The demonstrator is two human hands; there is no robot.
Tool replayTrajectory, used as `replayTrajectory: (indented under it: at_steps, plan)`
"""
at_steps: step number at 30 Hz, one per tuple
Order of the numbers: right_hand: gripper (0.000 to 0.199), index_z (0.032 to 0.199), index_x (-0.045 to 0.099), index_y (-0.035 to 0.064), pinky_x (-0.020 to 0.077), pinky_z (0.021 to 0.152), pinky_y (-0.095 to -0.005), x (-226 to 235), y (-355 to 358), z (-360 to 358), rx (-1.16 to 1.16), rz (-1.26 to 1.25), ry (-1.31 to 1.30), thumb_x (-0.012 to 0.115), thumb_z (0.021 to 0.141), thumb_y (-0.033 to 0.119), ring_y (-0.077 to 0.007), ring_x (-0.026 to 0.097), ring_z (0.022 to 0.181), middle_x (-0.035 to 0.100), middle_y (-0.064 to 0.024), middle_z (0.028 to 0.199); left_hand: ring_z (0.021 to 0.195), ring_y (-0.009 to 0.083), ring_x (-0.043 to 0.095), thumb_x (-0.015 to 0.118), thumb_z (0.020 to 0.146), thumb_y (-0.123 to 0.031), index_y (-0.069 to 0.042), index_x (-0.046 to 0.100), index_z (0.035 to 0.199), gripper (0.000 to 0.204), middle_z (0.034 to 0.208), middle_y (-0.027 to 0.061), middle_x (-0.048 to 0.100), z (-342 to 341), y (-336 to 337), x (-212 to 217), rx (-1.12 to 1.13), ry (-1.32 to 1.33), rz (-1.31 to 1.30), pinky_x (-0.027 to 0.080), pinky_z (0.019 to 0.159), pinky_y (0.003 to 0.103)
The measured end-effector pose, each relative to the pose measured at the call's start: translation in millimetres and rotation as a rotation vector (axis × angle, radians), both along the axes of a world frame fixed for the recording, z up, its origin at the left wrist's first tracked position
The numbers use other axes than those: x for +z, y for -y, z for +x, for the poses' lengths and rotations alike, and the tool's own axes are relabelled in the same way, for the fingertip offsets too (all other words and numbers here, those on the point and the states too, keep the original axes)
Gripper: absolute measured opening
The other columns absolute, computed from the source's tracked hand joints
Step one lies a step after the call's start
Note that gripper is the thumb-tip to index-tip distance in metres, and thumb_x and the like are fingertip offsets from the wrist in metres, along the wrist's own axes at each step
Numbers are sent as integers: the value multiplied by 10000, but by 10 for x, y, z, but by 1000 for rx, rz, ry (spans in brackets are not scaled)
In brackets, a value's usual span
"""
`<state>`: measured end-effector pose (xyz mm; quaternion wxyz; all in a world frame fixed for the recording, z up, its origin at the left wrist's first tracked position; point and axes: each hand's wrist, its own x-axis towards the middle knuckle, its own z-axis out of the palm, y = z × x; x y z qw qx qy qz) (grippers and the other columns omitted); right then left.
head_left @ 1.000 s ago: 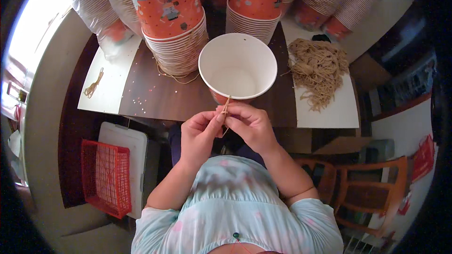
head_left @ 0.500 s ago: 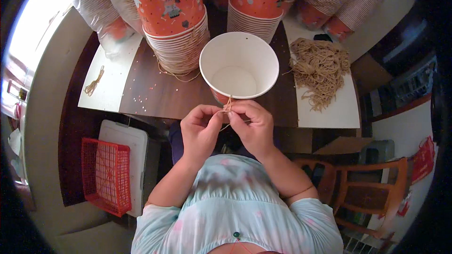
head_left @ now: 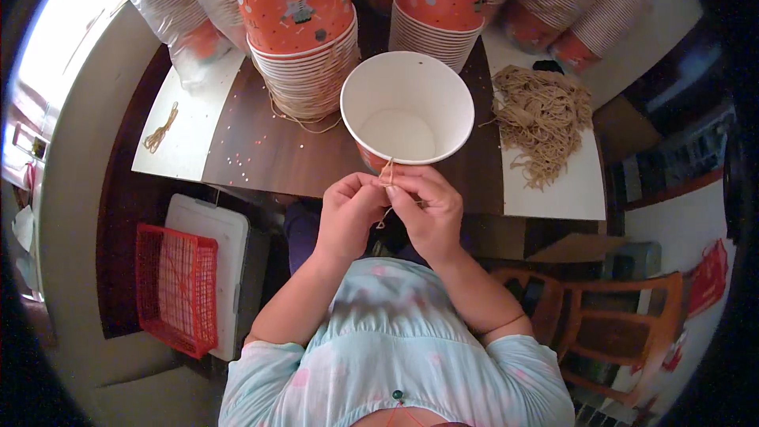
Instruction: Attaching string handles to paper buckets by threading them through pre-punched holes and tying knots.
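Observation:
A paper bucket [head_left: 407, 91], white inside with orange outside, stands at the near edge of the table, its mouth tipped toward me. Tan cord [head_left: 387, 172] hangs in a small loop at its near rim. Just below that rim, my left hand [head_left: 348, 209] pinches the cord between thumb and fingers. My right hand [head_left: 431, 209] meets it there, thumb and forefinger closed on the same cord. A loose cord end dangles under the fingertips. How the strands cross between my fingers is too small to make out.
Behind the bucket stand two stacks of orange and green paper buckets, a left stack [head_left: 300, 28] and a right stack [head_left: 439, 20]. A heap of tan cord [head_left: 545, 122] lies at right, a small cord bundle [head_left: 161, 128] at left. Below are a red basket [head_left: 178, 289] and a wooden chair [head_left: 621, 316].
My left hand has turned in closer to the right, and its fingers have bunched together on the cord. The cord's free end hangs differently. The whole view has shifted slightly.

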<state>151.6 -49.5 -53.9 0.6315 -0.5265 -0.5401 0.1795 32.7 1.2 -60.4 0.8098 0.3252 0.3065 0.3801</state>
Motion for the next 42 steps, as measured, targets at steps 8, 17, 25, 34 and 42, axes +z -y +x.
replayTrajectory:
  at_steps: [8, 17, 25, 34, 42]
  plan:
    - [173, 992, 672, -17, 501, 793, -253, -79, -13, 19, 236, -227, -575, 580, 862, 51, -130, 610, 905, 662, -89, 1011, 628, 82, 557, 578, 825, -30, -8, 578, 841, 27, 760, 51, 621, 60, 42, 28, 86, 64, -32, 415, 539, 187]
    - [141, 968, 660, -14, 489, 816, -249, -40, -45, 10, 146, -188, -477, 604, 855, 47, -114, 605, 896, 657, -67, 983, 687, 67, 564, 594, 841, -25, 21, 586, 872, 56, 804, 27, 622, 11, 47, -28, 154, -20, 266, 456, 619, 193]
    - [119, 958, 644, -3, 497, 778, -239, -21, 25, 109, 263, -296, -552, 602, 859, 48, -90, 605, 852, 654, -43, 955, 707, 38, 521, 571, 825, -4, 7, 590, 853, 35, 798, -2, 602, -44, 0, -48, 146, -20, 250, 407, 626, 176]
    - [118, 920, 628, -5, 496, 694, -216, 5, -48, 86, 249, -320, -508, 631, 854, 93, -74, 601, 763, 656, -37, 850, 584, 48, 458, 581, 803, -30, -22, 568, 815, 19, 716, -7, 559, -38, 0, 62, 125, -143, 320, 346, 522, 184]
    - [171, 861, 607, 87, 456, 651, -374, -16, -28, 122, -163, 54, 650, 669, 706, 50, -261, 576, 750, 581, -48, 838, 657, 38, 505, 574, 814, -7, 11, 599, 792, 38, 751, -3, 600, -91, -9, 73, 47, -60, 268, 398, 583, 182]
